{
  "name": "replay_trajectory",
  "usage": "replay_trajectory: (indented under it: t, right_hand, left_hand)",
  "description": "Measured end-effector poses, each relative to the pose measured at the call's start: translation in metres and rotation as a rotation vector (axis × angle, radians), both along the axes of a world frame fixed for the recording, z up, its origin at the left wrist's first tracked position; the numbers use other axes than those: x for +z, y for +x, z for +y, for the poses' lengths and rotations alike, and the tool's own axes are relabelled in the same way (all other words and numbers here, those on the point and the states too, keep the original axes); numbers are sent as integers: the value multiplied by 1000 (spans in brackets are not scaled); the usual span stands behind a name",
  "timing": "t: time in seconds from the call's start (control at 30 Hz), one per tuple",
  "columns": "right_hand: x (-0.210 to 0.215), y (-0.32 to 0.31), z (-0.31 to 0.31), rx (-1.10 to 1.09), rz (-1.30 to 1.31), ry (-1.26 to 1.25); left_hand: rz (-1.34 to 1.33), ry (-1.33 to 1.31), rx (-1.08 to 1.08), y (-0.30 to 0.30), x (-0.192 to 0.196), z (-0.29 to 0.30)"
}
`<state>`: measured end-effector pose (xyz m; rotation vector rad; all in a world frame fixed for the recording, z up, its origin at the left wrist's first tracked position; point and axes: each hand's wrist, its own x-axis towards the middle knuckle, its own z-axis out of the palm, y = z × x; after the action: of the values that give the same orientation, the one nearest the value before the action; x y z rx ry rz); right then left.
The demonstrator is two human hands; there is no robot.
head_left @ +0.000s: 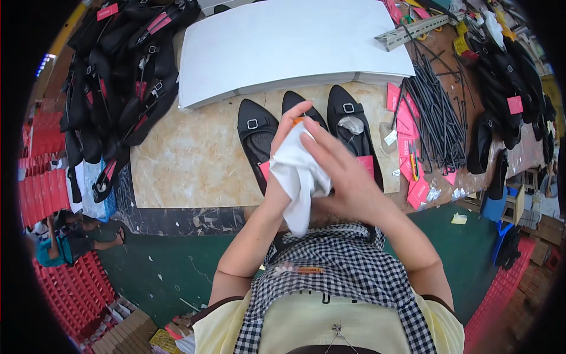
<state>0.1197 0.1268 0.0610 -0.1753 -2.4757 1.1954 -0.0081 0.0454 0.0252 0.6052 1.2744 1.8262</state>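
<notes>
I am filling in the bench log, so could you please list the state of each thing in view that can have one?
white cloth: crumpled, held in both hands
left hand: closed on the cloth
right hand: closed on the cloth
left black shoe: flat on the bench, buckled
right black shoe: flat, stuffed with paper
black rods: loosely heaped
white board: lying flat
pile of black shoes: heaped, tagged pink

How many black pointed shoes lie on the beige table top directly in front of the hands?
3. Left shoe with a buckle, middle shoe mostly hidden behind the left hand and white cloth, right shoe with a buckle. More black shoes are piled at both sides.
</notes>
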Motion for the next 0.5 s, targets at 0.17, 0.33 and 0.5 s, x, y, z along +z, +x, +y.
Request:
replay_trajectory:
  t: [0.17, 0.33, 0.5]
  right_hand:
    - [-26, -8, 54, -385, -208, -882]
    - [-65, -17, 21, -168, -370, 260]
    - [-83, -73, 17, -245, -366, 737]
  left_hand:
    - [1310, -408, -293, -5, -14, -21]
    - [1524, -439, -410, 60, -18, -56]
    - [1549, -470, -430, 64, -25, -47]
